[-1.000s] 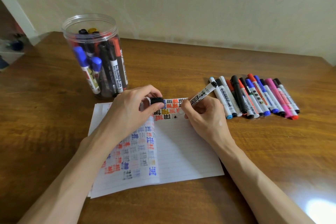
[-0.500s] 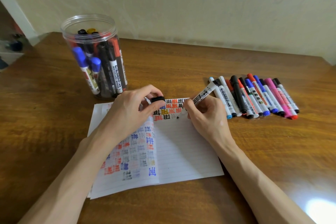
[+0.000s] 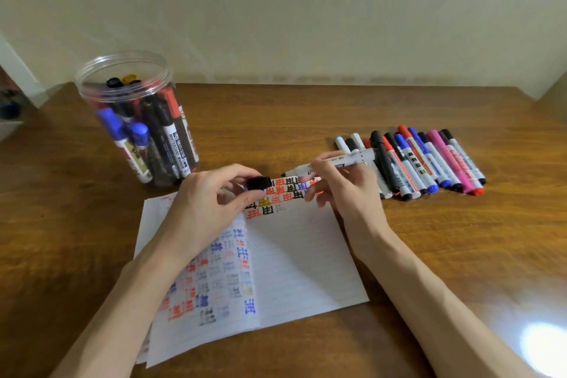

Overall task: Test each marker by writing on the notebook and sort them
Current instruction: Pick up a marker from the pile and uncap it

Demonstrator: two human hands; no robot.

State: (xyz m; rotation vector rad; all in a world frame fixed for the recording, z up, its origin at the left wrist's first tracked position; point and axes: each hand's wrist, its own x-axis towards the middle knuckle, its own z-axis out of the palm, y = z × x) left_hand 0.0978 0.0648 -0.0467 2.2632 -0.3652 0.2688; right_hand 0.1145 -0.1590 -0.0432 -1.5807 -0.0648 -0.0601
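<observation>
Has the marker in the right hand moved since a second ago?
Yes. The marker tip has lifted off the notebook and swung left toward the cap in the left hand.

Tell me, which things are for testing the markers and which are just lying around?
For the job: uncapped marker in the right hand; black cap in the left hand; notebook; row of markers; jar of markers.

Just lying about: blurred dark things beyond the table, off its left edge, too unclear to name.
</observation>
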